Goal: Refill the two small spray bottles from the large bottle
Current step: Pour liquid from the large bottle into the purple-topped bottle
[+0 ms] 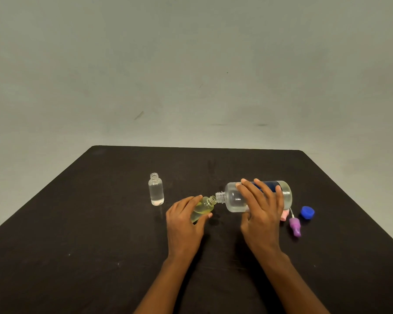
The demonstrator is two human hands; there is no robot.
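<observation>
Ideally, the large bottle (233, 198), clasped by right fingers (247, 191), is tipped slowly, mouth kept over the small bottle (204, 207) gripped by left fingers (190, 201).

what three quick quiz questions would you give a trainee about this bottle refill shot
1. True or false: the clear small bottle stands upright with a spray top screwed on.
2. Which hand grips the tipped large bottle? A. left B. right C. both
3. What colour is the loose cap lying on the table to the right of the large bottle?

Key
1. False: it is upright, but its neck is open.
2. B: the right hand grips it, while the left hand holds the yellow small bottle tilted at its mouth.
3. Blue.
</observation>
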